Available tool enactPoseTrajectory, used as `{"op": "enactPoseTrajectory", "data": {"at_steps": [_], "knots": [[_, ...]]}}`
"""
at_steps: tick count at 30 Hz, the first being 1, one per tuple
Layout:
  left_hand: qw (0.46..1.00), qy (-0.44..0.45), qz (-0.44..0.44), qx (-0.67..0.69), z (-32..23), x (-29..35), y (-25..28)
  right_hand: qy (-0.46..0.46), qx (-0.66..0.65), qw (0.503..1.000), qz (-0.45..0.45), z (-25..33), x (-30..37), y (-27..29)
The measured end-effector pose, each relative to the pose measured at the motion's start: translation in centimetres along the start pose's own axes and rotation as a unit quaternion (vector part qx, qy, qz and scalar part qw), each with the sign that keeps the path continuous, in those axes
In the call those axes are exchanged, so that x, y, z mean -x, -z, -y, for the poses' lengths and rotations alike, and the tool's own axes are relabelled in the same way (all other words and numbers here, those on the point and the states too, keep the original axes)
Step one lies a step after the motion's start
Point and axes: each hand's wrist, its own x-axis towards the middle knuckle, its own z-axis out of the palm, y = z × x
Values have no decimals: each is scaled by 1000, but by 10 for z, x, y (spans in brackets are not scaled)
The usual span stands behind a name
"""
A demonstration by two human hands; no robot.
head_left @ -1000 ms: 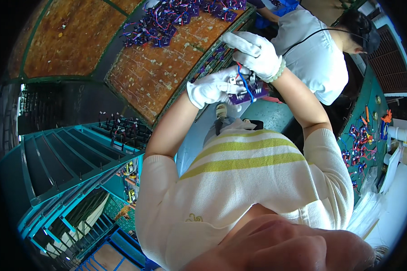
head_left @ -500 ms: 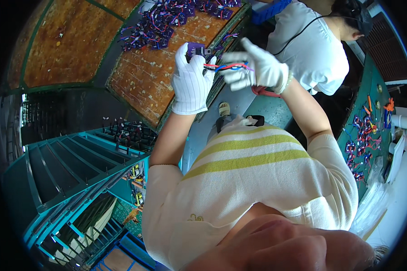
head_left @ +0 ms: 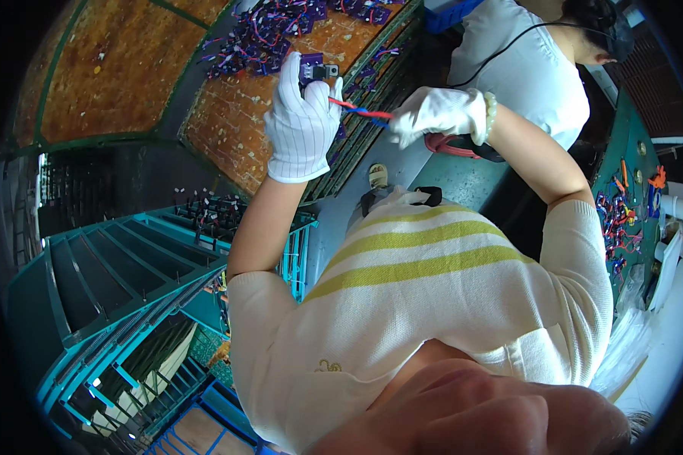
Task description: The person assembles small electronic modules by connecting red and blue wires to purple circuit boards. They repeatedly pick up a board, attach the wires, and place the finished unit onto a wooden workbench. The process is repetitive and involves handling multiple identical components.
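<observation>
My left hand [head_left: 302,125], in a white striped glove, grips a small purple circuit board [head_left: 310,62] that has a dark component with metal on its edge. Twisted red and blue wires [head_left: 363,111] run from the board toward the right. Their far ends are closed in the gloved fingers of my right hand [head_left: 439,115], so the wires stretch nearly straight between both hands. The tips inside the right fingers are hidden. Both hands are raised over the near right side of a worn wooden tabletop [head_left: 228,135].
A heap of purple boards with wires [head_left: 262,38] covers the table's far part. A person in a white shirt [head_left: 520,64] sits at the right, close to my right arm. More wired boards [head_left: 618,216] lie on a green bench. A teal metal rack [head_left: 110,273] stands at the left.
My right hand has closed from spread, blurred fingers onto the wires, which are now twisted and drawn straighter. My left hand has moved slightly left and up with the board.
</observation>
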Motion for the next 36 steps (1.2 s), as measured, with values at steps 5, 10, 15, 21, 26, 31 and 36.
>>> {"op": "enactPoseTrajectory", "data": {"at_steps": [5, 10, 15, 21, 26, 31, 36], "knots": [[993, -81, -67, 62, -14, -5, -5, 53, 26, 989, 135, 3, 3, 15], [980, -121, -116, 106, -19, -12, -15, 36, -173, 962, 209, -12, 2, -4], [978, -134, -112, 113, -15, -19, -24, 44, -140, 987, 66, -22, 5, -3], [927, 82, 346, 117, -20, -22, -32, 253, 606, 704, -272, 8, -2, 35], [710, 84, 528, 459, -6, -20, -68, 311, 741, 520, -289, 24, 9, 44], [557, 352, 467, 591, -10, -25, -87, 284, 621, 507, -526, 12, 11, 41], [607, 437, 414, 519, 5, -28, -113, 263, 519, 522, -623, -3, 5, 18]]}}
